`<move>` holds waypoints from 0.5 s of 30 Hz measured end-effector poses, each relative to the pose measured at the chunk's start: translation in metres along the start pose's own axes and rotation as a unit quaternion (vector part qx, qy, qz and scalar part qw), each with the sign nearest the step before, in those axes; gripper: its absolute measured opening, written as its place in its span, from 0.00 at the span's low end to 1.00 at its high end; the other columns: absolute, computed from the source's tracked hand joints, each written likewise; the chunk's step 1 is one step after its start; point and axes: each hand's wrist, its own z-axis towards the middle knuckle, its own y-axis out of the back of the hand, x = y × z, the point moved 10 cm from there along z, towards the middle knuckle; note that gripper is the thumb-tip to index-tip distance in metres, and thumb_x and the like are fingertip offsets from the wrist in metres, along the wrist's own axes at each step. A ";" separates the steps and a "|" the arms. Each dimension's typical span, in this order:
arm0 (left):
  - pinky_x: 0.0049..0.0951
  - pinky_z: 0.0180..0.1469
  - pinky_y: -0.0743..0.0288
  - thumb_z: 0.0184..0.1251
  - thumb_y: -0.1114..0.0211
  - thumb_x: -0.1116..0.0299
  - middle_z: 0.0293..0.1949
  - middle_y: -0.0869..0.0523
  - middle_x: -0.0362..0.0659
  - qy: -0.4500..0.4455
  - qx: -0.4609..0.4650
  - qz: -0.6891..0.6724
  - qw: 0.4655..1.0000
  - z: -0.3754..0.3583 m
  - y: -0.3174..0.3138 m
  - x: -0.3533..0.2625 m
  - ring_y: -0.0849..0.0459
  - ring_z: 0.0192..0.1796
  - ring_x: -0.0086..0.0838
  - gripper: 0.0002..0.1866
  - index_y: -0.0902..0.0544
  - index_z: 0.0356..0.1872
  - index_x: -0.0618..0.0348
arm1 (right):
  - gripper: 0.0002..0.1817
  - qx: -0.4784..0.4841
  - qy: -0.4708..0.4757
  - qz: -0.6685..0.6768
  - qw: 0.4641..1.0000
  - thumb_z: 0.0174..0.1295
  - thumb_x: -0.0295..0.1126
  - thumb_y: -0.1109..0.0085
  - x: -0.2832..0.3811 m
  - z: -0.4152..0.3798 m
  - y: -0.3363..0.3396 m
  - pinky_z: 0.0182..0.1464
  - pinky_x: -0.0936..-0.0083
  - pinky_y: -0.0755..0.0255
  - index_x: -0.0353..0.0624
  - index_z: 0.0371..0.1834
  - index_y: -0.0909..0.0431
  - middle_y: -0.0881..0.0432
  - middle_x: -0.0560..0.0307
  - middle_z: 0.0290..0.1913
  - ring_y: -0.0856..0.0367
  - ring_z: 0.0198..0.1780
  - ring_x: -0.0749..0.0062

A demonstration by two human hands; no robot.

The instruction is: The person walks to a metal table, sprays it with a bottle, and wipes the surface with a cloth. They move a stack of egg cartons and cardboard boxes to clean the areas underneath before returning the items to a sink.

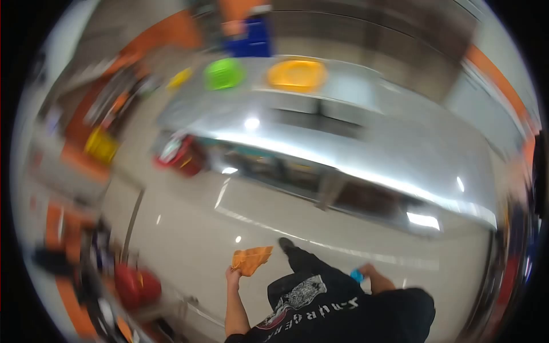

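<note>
My left hand (233,274) is closed on an orange cloth (252,260), which spreads out from the fingers above the tiled floor. On the other side of my body, my right hand (369,270) is closed around a small light-blue object (357,275). Its kind is hard to make out, since the hand covers part of it. Both arms hang low, apart from the steel counter (229,117) in front. A black shoe (286,244) shows ahead of my dark clothing.
On the counter are a green container (225,74) and an orange tray (297,75), near a sunken section (317,121). A red bin (189,157) stands at its left end. Further left are a yellow container (102,146) and a red object (137,286). A person (234,28) stands behind the counter.
</note>
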 end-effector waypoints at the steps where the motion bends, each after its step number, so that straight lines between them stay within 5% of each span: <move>1: 0.24 0.32 0.27 0.54 0.44 0.78 0.33 0.19 0.41 0.025 -0.060 -0.018 0.998 -0.009 0.033 0.003 0.22 0.32 0.25 0.13 0.23 0.42 0.64 | 0.20 0.046 -0.058 0.038 0.997 0.57 0.42 0.43 0.026 0.002 0.004 0.36 0.67 0.20 0.37 0.44 0.18 0.14 0.46 0.40 0.14 0.30 0.63; 6: 0.27 0.39 0.23 0.59 0.44 0.73 0.39 0.18 0.44 0.182 -0.242 -0.019 0.953 -0.078 0.158 0.070 0.18 0.38 0.28 0.16 0.22 0.48 0.62 | 0.16 0.150 0.052 -0.313 0.937 0.53 0.35 0.45 0.304 0.069 0.049 0.37 0.64 0.21 0.36 0.39 0.16 0.14 0.48 0.35 0.14 0.32 0.61; 7: 0.28 0.33 0.24 0.66 0.40 0.61 0.38 0.17 0.44 0.171 -0.275 -0.072 0.943 -0.096 0.176 0.105 0.19 0.35 0.27 0.19 0.22 0.53 0.63 | 0.14 0.095 0.103 -0.373 0.917 0.51 0.34 0.46 0.380 0.060 0.058 0.38 0.67 0.21 0.37 0.33 0.15 0.14 0.46 0.33 0.14 0.32 0.63; 8: 0.29 0.33 0.24 0.67 0.41 0.62 0.38 0.17 0.44 0.153 -0.283 -0.245 0.915 -0.113 0.179 0.150 0.18 0.35 0.28 0.18 0.22 0.53 0.62 | 0.14 0.162 0.130 -0.443 0.872 0.49 0.35 0.45 0.436 0.098 0.049 0.40 0.68 0.21 0.37 0.29 0.15 0.14 0.43 0.33 0.14 0.33 0.63; 10: 0.33 0.33 0.23 0.68 0.43 0.63 0.38 0.16 0.46 0.167 -0.324 -0.412 0.835 -0.128 0.163 0.175 0.17 0.37 0.32 0.17 0.22 0.53 0.61 | 0.18 -0.011 0.164 -0.402 0.901 0.54 0.42 0.45 0.606 0.038 0.101 0.38 0.64 0.18 0.38 0.35 0.16 0.14 0.47 0.32 0.14 0.31 0.65; 12: 0.36 0.34 0.22 0.67 0.43 0.62 0.38 0.15 0.46 0.198 -0.364 -0.490 0.767 -0.143 0.150 0.197 0.16 0.38 0.34 0.17 0.21 0.52 0.59 | 0.18 -0.098 0.262 -0.323 0.904 0.49 0.39 0.43 0.745 0.010 0.123 0.42 0.63 0.20 0.33 0.32 0.16 0.15 0.42 0.30 0.14 0.34 0.55; 14: 0.39 0.35 0.22 0.65 0.42 0.60 0.38 0.14 0.46 0.323 -0.324 -0.302 0.836 -0.137 0.151 0.210 0.16 0.39 0.35 0.17 0.19 0.49 0.57 | 0.19 -0.214 0.362 -0.312 0.852 0.50 0.40 0.41 0.863 0.011 0.131 0.38 0.65 0.20 0.32 0.34 0.17 0.15 0.42 0.27 0.14 0.31 0.56; 15: 0.40 0.36 0.22 0.64 0.42 0.58 0.38 0.14 0.45 0.361 -0.216 -0.047 0.906 -0.121 0.156 0.205 0.16 0.40 0.35 0.17 0.18 0.48 0.55 | 0.20 -0.263 0.412 -0.299 0.820 0.51 0.41 0.40 0.919 0.005 0.128 0.36 0.65 0.20 0.31 0.35 0.18 0.16 0.42 0.26 0.14 0.30 0.57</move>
